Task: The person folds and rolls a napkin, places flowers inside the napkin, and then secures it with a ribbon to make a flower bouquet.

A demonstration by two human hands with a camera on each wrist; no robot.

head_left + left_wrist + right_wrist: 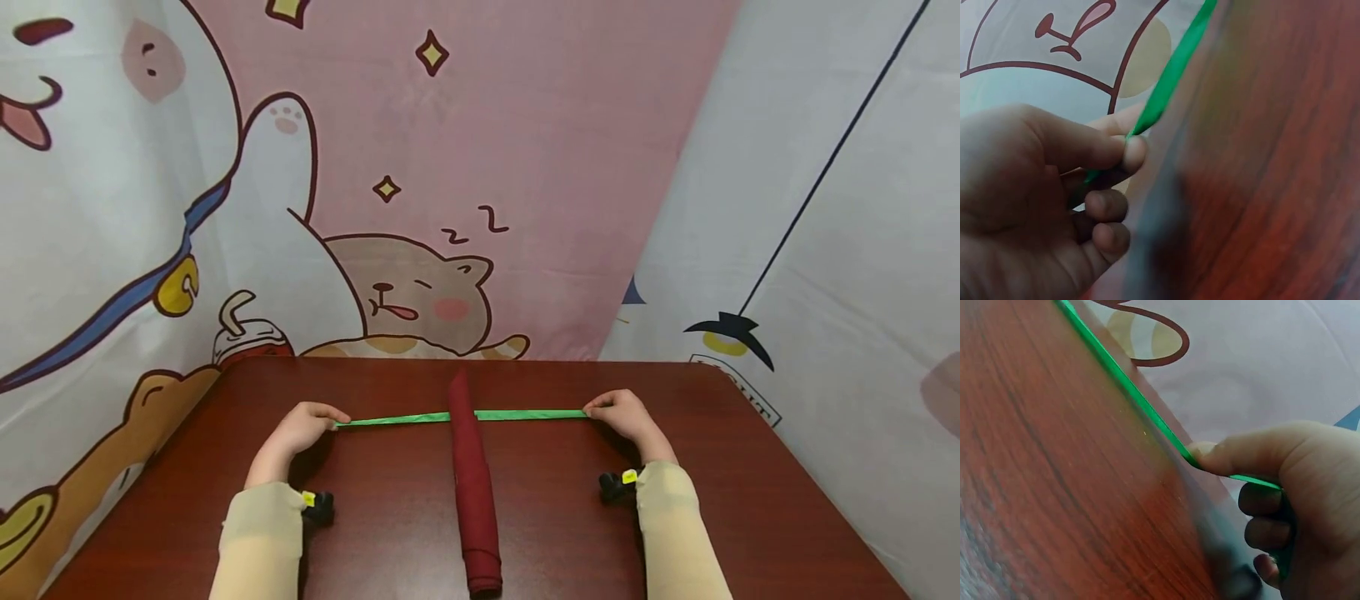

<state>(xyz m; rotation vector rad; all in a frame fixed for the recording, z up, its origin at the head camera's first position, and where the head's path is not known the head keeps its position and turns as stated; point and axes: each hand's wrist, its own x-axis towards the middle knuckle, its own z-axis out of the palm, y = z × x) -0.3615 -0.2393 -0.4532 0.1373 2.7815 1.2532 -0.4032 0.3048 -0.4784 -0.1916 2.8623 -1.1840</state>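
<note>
A bright green ribbon (532, 414) stretches nearly straight from one hand to the other. Its left end is pinched between thumb and forefinger of the left hand (303, 427), and the left wrist view shows the ribbon (1175, 69) rising away from that pinch. On the other side the right hand (626, 414) pinches it too; in the right wrist view a tail of ribbon runs back into the palm under curled fingers (1266, 532). Between the hands lies a long dark-red roll of cloth (474, 483), pointed at its far end. It hides the ribbon's middle, which passes beneath it.
The reddish-brown wooden table (375, 533) reaches back to a cartoon-printed cloth backdrop (570, 167). Small black devices are strapped at the left wrist (321, 508) and the right wrist (615, 489), by the cream sleeves.
</note>
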